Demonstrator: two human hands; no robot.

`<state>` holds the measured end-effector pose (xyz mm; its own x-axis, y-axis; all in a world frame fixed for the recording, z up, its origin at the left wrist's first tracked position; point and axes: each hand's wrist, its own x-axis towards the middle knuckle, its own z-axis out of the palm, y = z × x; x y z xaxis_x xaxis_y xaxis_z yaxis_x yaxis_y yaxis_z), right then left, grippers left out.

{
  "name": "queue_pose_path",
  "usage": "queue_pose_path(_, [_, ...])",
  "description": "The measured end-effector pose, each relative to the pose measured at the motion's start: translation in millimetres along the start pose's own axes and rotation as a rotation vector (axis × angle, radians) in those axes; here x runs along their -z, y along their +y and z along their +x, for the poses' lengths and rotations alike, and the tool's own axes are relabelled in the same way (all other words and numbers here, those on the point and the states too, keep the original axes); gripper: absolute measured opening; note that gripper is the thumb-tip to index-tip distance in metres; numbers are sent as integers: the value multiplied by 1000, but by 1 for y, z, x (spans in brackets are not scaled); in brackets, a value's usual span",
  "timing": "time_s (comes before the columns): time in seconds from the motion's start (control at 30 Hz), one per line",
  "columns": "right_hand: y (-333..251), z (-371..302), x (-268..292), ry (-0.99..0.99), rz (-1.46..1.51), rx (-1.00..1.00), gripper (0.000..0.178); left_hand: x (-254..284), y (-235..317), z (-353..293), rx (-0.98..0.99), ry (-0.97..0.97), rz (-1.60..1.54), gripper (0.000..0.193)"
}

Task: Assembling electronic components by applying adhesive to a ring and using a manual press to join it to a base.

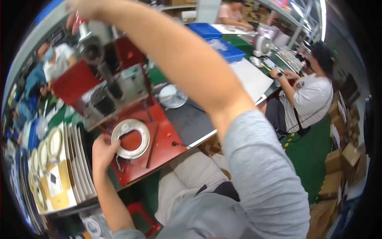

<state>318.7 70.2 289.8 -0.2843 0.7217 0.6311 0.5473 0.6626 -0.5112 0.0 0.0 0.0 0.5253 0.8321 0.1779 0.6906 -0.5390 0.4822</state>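
A: From the head view, how far along does the work look?

B: About mid-step, I'd judge. A silver ring [130, 139] lies flat on the red plate [161, 149] of the press [104, 85], just in front of its grey block. The left hand [104, 150] grips the ring's near-left edge, thumb on the rim. The right hand [81, 14] is raised to the top left and closed on the press lever [82, 28], which looks not yet pulled down.

A: And what is left?

B: Probably plenty. A rack [59, 169] to the left of that hand holds more rings, stood on edge between white cards.

A: Room to move?

B: Tight on the left: the rack is just beside the left wrist, and the red plate ends near the bench [191, 119] edge above the lap. The raised right arm crosses over the press. To the right the dark bench is open up to a white fan [172, 96], and another person [308, 95] sits well apart.
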Motion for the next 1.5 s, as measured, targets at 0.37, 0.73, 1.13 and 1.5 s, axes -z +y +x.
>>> queue_pose_path(0.37, [-60, -306, -70, 709, -307, 249, 18, -105, 49, -167, 50, -117, -1265, 36])
queue_pose_path(0.73, [-75, -616, -126, 538, 869, -927, 27, -230, 179, -168, 67, -313, -1360, 26])
queue_pose_path(1.13, [119, -742, 97, 1291, 480, -1172, 37, -293, 181, -253, 116, -1008, -1149, 20])
queue_pose_path(1.5, [33, -687, 0, 852, 569, -1088, 28, -300, 105, -297, 459, -719, -1316, 26])
